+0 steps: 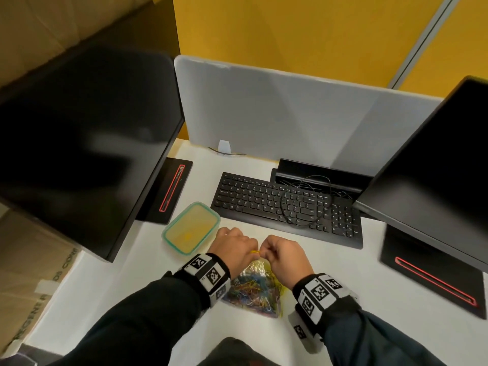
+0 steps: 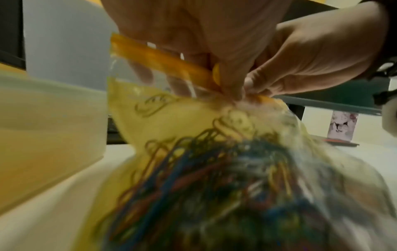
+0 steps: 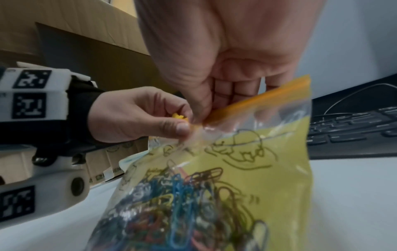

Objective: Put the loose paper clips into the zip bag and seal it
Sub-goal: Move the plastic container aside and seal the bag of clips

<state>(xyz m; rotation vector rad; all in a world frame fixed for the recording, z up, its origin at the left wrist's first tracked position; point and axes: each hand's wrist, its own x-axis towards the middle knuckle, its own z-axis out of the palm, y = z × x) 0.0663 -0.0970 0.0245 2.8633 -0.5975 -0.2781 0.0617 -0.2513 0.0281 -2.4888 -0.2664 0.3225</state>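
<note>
A clear zip bag (image 1: pixel 254 291) printed with yellow cartoon art stands on the white desk (image 1: pixel 343 265), its lower half filled with coloured paper clips (image 3: pixel 182 203). An orange zip strip (image 3: pixel 257 97) runs along its top. My left hand (image 1: pixel 254 250) pinches a small yellow slider (image 3: pixel 180 116) at the strip's end, thumb under it. Right beside it, my right hand (image 1: pixel 264 256) pinches the strip, with the other fingers behind the bag's top. In the left wrist view the strip (image 2: pixel 159 57) sags toward both pinches. Whether the strip is sealed I cannot tell.
A plastic box with a green-rimmed lid (image 1: pixel 191 228) sits just left of my hands. A black keyboard (image 1: pixel 287 207) with a looped cable lies behind them. Dark monitors (image 1: pixel 79 143) stand left and right, a grey divider (image 1: pixel 290 112) behind.
</note>
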